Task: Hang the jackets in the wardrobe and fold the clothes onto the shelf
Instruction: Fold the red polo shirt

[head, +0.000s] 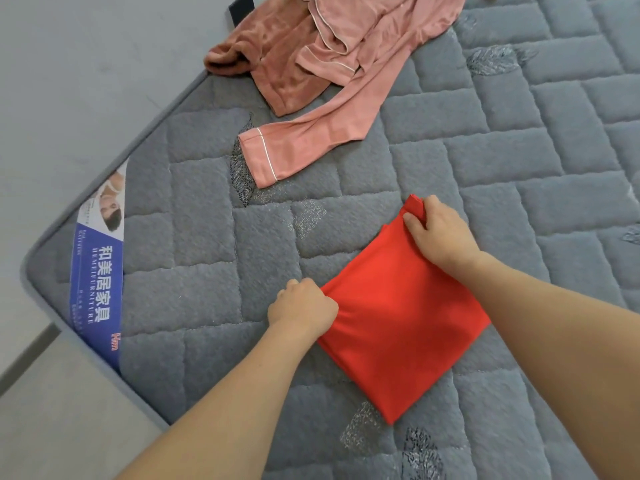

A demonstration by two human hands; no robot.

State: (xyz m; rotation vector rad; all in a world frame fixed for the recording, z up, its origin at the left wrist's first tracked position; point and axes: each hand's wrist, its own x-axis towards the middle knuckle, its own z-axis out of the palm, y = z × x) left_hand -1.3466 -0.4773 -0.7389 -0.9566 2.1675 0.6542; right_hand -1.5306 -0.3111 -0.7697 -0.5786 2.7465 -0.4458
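Observation:
A red garment (398,327), folded into a rough square, lies on the grey quilted mattress (207,271). My left hand (301,306) grips its near left corner with curled fingers. My right hand (436,233) pinches the far corner, where a small bunch of red cloth sticks up. Farther back lies a pink pyjama top (346,81) with white piping, one sleeve stretched toward me. A darker brownish-pink fleecy garment (277,64) lies crumpled beside it at the mattress edge.
The mattress corner with a blue printed label (97,289) points to the left. Grey floor (69,81) lies beyond that edge. A dark object (239,12) shows at the top, partly under the clothes. No wardrobe or shelf is in view.

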